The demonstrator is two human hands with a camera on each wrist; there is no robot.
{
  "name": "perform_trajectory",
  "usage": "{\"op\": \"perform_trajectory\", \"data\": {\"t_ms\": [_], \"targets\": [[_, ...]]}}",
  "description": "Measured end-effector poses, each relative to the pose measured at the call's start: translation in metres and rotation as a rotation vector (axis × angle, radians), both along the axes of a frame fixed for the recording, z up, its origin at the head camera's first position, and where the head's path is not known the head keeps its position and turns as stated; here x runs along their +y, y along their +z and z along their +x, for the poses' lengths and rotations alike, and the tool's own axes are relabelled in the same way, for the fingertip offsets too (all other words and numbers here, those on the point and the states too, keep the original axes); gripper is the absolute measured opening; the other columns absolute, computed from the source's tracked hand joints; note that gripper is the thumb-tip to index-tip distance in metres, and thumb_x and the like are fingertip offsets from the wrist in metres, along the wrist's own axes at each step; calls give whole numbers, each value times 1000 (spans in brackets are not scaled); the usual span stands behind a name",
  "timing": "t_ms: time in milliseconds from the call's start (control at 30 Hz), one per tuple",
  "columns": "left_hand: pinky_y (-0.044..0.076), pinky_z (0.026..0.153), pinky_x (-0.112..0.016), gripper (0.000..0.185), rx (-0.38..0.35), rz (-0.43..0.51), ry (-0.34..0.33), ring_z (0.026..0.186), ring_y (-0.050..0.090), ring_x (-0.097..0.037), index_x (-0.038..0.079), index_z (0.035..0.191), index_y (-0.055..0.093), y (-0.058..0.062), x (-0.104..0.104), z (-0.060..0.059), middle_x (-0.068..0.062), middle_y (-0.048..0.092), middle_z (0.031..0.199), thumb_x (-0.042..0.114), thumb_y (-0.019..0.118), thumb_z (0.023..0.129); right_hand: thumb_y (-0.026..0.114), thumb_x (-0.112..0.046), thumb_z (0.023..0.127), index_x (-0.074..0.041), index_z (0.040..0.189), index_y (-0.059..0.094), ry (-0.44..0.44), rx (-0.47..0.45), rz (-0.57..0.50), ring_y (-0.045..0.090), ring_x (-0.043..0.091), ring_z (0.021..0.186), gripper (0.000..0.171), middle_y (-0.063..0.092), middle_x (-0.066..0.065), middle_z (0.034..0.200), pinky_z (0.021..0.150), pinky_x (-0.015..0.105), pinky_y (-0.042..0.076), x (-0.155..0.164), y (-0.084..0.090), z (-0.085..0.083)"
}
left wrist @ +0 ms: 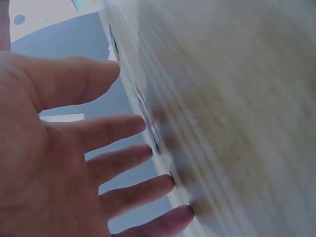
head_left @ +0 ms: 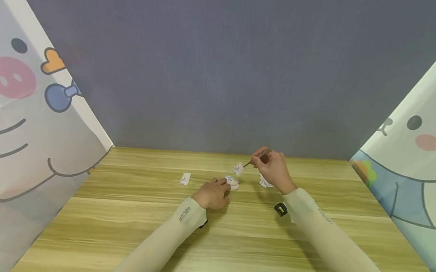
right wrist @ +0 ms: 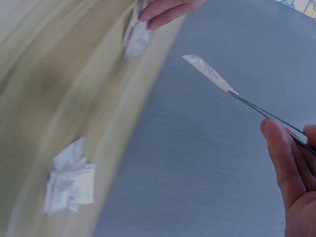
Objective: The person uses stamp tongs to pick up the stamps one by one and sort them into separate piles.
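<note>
One small packet hangs above the table, clamped only in the tips of the tweezers my right hand pinches; I judge a slackened squeeze would drop it. It looks thin, white and crinkly, faintly printed. My left hand rests with relaxed fingers against more packets, which a nudge could scatter.

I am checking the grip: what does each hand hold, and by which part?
The right hand pinches tweezers at their rear end; their tips grip a small packet. The left hand holds nothing.
</note>
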State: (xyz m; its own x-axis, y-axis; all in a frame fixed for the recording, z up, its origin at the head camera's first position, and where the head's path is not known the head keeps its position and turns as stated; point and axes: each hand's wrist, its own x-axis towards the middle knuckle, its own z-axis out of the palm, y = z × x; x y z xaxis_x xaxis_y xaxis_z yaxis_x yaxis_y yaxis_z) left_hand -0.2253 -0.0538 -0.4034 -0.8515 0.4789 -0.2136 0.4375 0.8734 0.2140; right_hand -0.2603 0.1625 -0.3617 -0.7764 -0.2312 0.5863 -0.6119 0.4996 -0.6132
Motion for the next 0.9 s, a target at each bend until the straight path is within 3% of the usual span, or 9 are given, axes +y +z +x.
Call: {"op": "perform_trajectory", "data": {"t_ms": [233, 467, 667, 900], "targets": [[28, 107, -51, 50, 29, 38, -1, 137, 24, -36, 14, 141, 45, 6, -9, 2, -6, 28, 152, 35, 53, 97, 67, -4, 88, -1, 88, 64, 18, 57, -29, 65, 11, 59, 5, 69, 6, 77, 53, 24, 54, -7, 11, 4], [29, 107, -50, 53, 44, 85, 13, 137, 24, -34, 9, 144, 40, 12, -26, 5, -9, 28, 151, 34, 51, 98, 65, -5, 89, 0, 89, 65, 71, 89, -65, 66, 17, 59, 5, 69, 7, 76, 54, 23, 54, -20, 12, 1], [26, 106, -56, 53, 52, 107, 68, 137, 23, -36, 7, 143, 41, 14, -49, 8, -11, 28, 151, 33, 51, 98, 66, -6, 89, 0, 89, 65, 101, 37, -104, 66, 20, 60, 6, 69, 7, 76, 52, 26, 54, -41, 9, -7], [27, 106, -55, 55, 74, 105, 141, 137, 24, -34, 5, 143, 39, 13, -72, 8, -12, 30, 149, 34, 50, 98, 65, -6, 89, -2, 89, 66, 120, -26, -89, 66, 19, 61, 4, 69, 5, 75, 54, 26, 54, -70, 0, -16]]}}
